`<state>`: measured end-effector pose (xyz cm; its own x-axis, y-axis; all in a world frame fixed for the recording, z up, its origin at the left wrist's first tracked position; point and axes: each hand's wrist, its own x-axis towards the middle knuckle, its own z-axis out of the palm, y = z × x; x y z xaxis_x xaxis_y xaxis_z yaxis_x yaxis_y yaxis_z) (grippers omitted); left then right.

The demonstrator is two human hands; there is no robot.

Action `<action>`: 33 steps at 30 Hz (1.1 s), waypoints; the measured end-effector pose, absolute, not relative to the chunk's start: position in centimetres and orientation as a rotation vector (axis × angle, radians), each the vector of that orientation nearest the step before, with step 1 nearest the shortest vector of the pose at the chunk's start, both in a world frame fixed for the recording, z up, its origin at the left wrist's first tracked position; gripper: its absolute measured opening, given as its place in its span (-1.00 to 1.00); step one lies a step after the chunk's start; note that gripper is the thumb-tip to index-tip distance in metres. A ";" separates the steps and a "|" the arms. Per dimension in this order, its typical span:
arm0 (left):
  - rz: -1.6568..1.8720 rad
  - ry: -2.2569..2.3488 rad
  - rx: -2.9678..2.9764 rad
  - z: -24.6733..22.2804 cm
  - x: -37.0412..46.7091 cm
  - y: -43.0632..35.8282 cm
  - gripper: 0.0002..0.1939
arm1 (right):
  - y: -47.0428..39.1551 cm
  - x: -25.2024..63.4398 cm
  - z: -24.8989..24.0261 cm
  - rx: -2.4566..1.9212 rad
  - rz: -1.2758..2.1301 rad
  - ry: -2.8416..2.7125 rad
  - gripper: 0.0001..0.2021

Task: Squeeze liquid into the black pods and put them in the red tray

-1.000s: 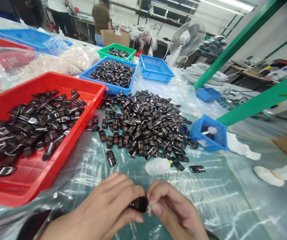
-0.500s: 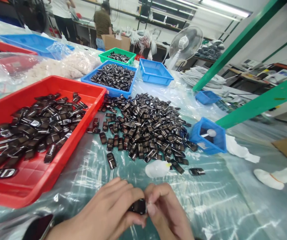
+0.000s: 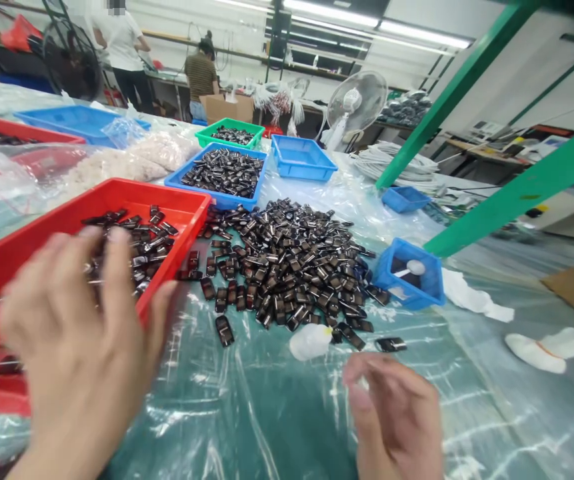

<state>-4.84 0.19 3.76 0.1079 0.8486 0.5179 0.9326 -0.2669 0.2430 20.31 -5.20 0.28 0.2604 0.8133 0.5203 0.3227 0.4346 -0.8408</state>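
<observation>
My left hand (image 3: 84, 327) hovers over the front right part of the red tray (image 3: 159, 193), fingers spread and slightly blurred, with nothing visible in its grasp. Beneath and beyond it lie small dark brown, shiny plastic pieces (image 3: 154, 237) in the tray. My right hand (image 3: 397, 413) is above the green-covered table, thumb and forefinger brought together in a pinch. Whatever may be between those fingertips is too small to make out. A white squeeze bottle (image 3: 309, 342) with a yellow tip lies just beyond the right hand, at the near edge of a large heap of dark pieces (image 3: 291, 267).
Behind the heap stand a full blue tray (image 3: 261, 175), a green tray (image 3: 254, 139) and another blue tray (image 3: 304, 167). A small blue bin (image 3: 417, 293) holds a white spoon-like item. Green posts (image 3: 507, 200) rise at right. Two people work in the background.
My left hand has moved left from the table to over the red tray, and the dark piece it held is no longer visible. My right hand has shifted right, still pinched.
</observation>
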 end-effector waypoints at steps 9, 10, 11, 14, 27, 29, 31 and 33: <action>-0.506 -1.439 -2.731 -0.4 -1.7 0.9 -0.55 | -3.5 20.1 -1.1 -1.475 0.734 -1.473 -0.67; -0.526 -1.468 -2.759 -0.3 -1.7 0.8 -0.58 | -3.4 20.3 -1.1 -1.477 0.756 -1.486 -0.71; -0.558 -1.506 -2.783 -0.2 -1.7 0.6 -0.62 | -3.3 20.5 -1.2 -1.477 0.762 -1.495 -0.74; -0.740 -1.650 -2.835 -0.1 -1.5 0.1 -0.74 | -3.0 21.2 -1.5 -1.490 0.766 -1.498 -0.74; -1.385 -2.106 -3.181 1.4 -0.4 -0.5 -0.76 | -2.9 21.7 -1.9 -1.512 0.906 -1.495 -0.70; -1.597 -2.272 -3.273 1.2 -0.3 -0.6 -0.76 | -2.9 21.6 -2.1 -1.506 0.917 -1.479 -0.71; -1.703 -2.401 -3.352 0.9 -0.2 -0.9 -0.77 | -2.9 21.6 -2.0 -1.494 0.920 -1.457 -0.72; -1.673 -2.449 -3.385 0.6 -0.1 -1.1 -0.75 | -2.9 21.5 -1.9 -1.475 0.909 -1.430 -0.73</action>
